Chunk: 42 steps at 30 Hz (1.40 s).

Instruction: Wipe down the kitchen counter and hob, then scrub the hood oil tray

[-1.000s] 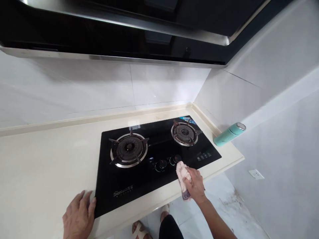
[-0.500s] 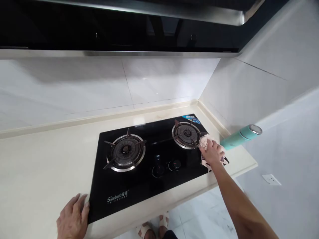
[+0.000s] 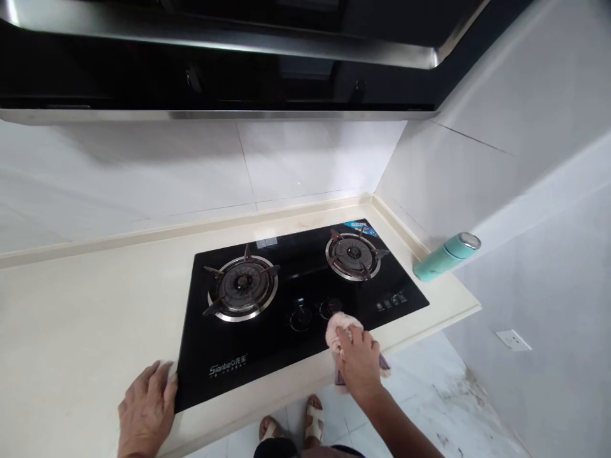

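A black glass gas stove [image 3: 267,356] with two burners and two knobs is set in the cream countertop [image 3: 95,305]. My right hand [image 3: 359,362] grips a fluffy pink cloth [image 3: 341,327] at the stove's front edge, close by the right knob [image 3: 330,308]. Part of the cloth, with a purple border, hangs below my fingers over the counter's edge. My left hand [image 3: 147,404] rests on the countertop with its fingers stretched out, the fingertips beside the stove's front left corner. Nothing shows in that hand.
A mint-green flask [image 3: 446,257] stands to the right of the stove near the wall. Overhead hangs a black range hood [image 3: 214,76] with a steel edge. A white socket [image 3: 513,340] is on the right wall. My sandalled feet [image 3: 312,420] show below the counter.
My right hand has moved the cloth left and toward me, from the stove's right side to its front edge near the knobs. The left hand stays by the corner. The view has shifted slightly.
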### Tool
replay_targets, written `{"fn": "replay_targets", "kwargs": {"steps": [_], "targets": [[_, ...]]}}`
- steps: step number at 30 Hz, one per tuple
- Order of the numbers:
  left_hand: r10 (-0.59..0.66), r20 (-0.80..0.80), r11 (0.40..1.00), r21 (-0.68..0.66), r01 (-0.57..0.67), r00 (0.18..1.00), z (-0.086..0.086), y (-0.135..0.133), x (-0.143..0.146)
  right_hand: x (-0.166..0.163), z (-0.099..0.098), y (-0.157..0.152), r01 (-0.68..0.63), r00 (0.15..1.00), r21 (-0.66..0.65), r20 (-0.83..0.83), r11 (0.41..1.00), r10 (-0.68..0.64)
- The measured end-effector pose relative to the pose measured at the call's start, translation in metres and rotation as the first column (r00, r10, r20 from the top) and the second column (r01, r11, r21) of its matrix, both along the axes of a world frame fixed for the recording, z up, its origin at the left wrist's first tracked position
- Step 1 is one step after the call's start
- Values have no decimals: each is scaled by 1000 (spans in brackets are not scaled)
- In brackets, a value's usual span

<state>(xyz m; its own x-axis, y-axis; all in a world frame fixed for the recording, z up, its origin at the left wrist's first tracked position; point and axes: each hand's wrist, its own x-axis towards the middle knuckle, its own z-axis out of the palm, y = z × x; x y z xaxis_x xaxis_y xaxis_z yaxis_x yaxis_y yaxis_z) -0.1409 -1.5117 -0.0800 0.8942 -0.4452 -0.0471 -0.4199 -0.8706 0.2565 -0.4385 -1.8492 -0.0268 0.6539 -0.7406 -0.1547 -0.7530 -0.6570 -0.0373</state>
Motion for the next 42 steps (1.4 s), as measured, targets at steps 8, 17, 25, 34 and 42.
{"fn": "replay_targets", "kwargs": {"steps": [8, 17, 25, 34, 42], "targets": [[-27, 56, 1000, -5, 27, 998, -9, 5, 3, 5, 3, 23, -352, 920, 304, 285, 885, 269], [-21, 46, 1000, -13, 21, 999, -9, 6, 4, -14, 13, -107, -77, 978, 15, 196, 997, 73], [-9, 19, 1000, -5, 9, 1000, -6, 6, 6, 24, 1, -103, -40, 999, 17, 12, 999, 40], [16, 76, 1000, -16, -15, 997, -24, 10, 10, -150, -23, -103, -199, 864, 258, 501, 945, 46], [-32, 54, 999, -12, 32, 998, -2, -1, -1, -186, -16, -251, 555, 821, 4, 157, 832, -549]]}}
